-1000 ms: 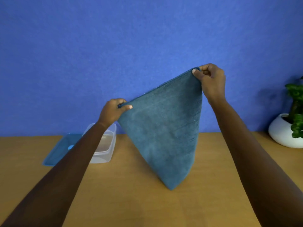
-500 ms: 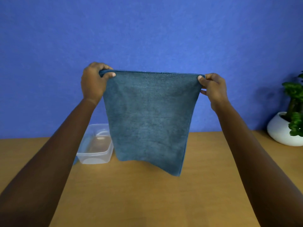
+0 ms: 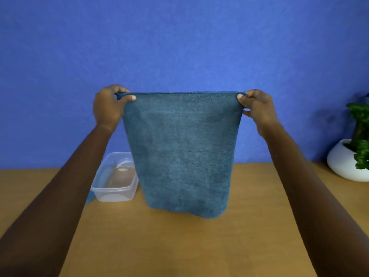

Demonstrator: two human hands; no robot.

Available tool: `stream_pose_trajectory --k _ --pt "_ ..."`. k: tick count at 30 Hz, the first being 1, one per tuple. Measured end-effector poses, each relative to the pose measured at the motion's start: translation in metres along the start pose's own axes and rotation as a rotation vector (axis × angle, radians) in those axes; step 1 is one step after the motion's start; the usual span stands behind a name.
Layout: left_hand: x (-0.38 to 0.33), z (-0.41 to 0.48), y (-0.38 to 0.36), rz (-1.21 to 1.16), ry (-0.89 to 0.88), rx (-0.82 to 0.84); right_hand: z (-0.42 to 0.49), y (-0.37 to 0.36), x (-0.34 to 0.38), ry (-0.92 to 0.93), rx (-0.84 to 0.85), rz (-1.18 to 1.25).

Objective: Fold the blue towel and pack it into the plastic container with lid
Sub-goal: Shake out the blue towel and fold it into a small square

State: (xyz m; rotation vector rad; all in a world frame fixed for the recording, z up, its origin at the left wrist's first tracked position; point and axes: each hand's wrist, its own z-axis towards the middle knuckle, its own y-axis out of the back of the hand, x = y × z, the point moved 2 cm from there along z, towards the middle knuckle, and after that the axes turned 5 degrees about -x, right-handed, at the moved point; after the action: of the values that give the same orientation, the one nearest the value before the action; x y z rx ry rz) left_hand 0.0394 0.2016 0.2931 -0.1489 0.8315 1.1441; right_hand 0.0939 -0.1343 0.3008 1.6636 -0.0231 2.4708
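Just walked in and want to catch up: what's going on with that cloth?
A person holds a blue terry towel up in the air, the left hand and right hand each pinching a top corner, so it hangs flat above the wooden table. Behind it to the left sits an open, empty clear plastic container. A potted plant in a white pot stands at far right.

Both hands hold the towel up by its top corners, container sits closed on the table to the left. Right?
Not quite: the container is open, no lid on it, per the head view. The rest holds: left hand and right hand pinch the towel by its top corners.
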Motion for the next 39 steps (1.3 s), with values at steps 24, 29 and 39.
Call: stream_pose_trajectory --k 24,29,39 --pt "0.012 0.002 -0.029 -0.21 0.111 0.003 0.036 -0.013 -0.043 0.195 -0.072 -0.029" --pt "0.036 -0.017 -0.021 -0.112 0.176 0.229 0.018 0.005 -0.057 0.159 0.148 -0.182" --pt "0.065 -0.074 0.017 0.074 0.256 1.235 -0.045 0.046 -0.098 -0.296 0.674 -0.073"
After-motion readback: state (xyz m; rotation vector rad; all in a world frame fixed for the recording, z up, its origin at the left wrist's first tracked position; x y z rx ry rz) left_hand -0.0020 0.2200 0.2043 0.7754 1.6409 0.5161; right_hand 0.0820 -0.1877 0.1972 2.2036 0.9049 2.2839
